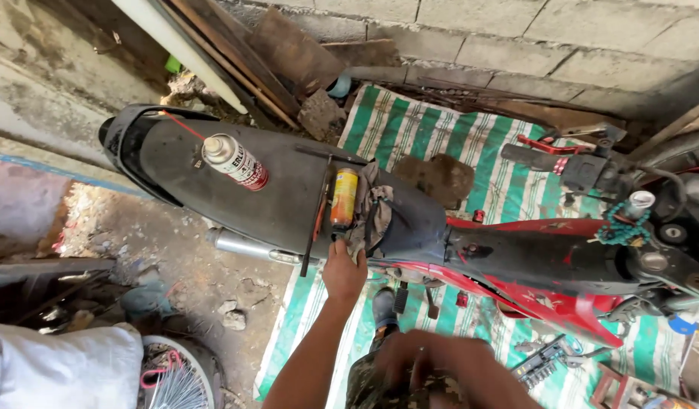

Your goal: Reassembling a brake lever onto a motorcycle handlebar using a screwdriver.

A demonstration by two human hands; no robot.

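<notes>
Overhead, a motorbike's black seat [289,189] serves as a workbench, and everything handy has been parked on it. The left hand [343,269] reaches up to the seat's near edge, fingers closing on a grey rag [372,212] that hangs over that edge; it looks pinched on the cloth, though the fingertips are hidden under it, so the grip is hard to confirm. Just beside the rag, toward the seat's tail, a yellow can [344,197] lies on its side, and a long dark tool [317,216] with a reddish grip lies across the seat next to it, both kept from rolling by the seat's dip. Farther along the seat toward the tail, a white and red spray can [234,160] also rests on its side, within arm's reach.

The right hand [432,363] hangs low, well below the seat, close to the camera and blurred; whether it grips anything cannot be told. Under the seat a green-striped tarp [432,129] covers the ground, likely to catch parts. Ahead of the seat come the red bodywork [546,291] and a string of teal beads [625,227].
</notes>
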